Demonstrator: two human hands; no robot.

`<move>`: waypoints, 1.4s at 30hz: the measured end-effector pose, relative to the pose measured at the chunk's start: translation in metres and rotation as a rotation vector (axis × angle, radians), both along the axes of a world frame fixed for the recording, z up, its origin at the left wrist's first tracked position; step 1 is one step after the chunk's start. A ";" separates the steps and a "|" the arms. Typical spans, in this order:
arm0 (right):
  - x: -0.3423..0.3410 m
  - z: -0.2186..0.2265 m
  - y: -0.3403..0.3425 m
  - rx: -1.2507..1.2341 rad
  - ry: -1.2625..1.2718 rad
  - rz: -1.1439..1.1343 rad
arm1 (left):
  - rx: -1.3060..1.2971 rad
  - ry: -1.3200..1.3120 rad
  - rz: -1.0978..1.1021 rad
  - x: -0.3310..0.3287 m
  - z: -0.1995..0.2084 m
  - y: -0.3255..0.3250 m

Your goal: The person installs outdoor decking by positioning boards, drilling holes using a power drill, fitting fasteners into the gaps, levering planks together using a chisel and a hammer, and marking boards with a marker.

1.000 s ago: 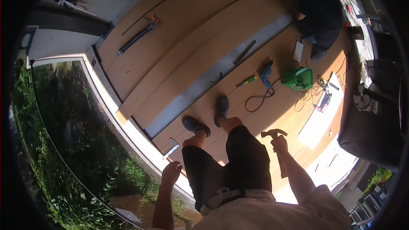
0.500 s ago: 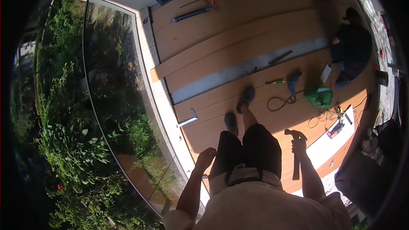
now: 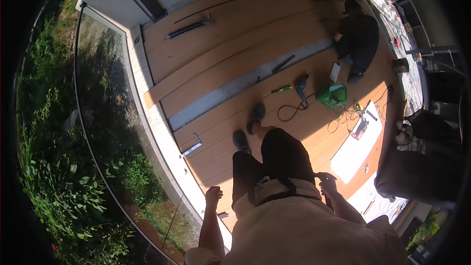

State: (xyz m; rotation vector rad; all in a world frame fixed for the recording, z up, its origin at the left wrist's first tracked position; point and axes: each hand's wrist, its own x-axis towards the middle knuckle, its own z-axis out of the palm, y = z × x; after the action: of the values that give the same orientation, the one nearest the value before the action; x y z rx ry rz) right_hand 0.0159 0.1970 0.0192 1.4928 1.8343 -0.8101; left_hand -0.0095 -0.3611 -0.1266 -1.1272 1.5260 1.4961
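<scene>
I stand on a wooden deck [image 3: 274, 34] in dark shorts and dark shoes [image 3: 249, 126]. My left hand [image 3: 213, 197] hangs by my hip over the deck's stone edge, fingers curled, with nothing in it. My right hand [image 3: 326, 182] hangs at my other side with its fingers bent; a small dark shape shows at the fingertips, and I cannot tell whether it is a held thing or shadow. A power drill [image 3: 300, 84] with a looped cable, a green-handled screwdriver [image 3: 282, 89] and a green bag [image 3: 332, 95] lie ahead of my feet.
Another person in black [image 3: 358, 37] crouches at the far right of the deck. A grey open strip [image 3: 235, 91] runs between boards beside a loose plank [image 3: 221, 68]. There is a metal square [image 3: 191, 146], a long dark tool [image 3: 189, 28], a glass railing [image 3: 113, 132] with garden on the left, a white sheet [image 3: 355, 149], and dark furniture [image 3: 417, 167] on the right.
The view has swung, so the deck and the crouching person sit further right and up. My feet have shifted a little. Both hands stay hanging at my sides.
</scene>
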 end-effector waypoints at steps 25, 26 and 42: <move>0.044 0.056 0.132 0.019 0.270 0.008 | 0.148 0.444 -0.379 -0.163 -0.009 0.209; 0.083 0.023 0.152 -0.013 0.158 -0.188 | 0.304 0.345 -0.270 -0.156 -0.009 0.223; 0.151 -0.016 0.405 -0.058 0.300 -0.375 | 0.022 0.356 -0.536 -0.046 0.053 0.405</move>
State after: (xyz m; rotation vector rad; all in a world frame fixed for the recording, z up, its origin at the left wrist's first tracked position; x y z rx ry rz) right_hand 0.1672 0.6024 0.0036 1.7831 1.7372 -1.3166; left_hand -0.0553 0.0437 -0.0741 -0.3895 1.8573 1.3678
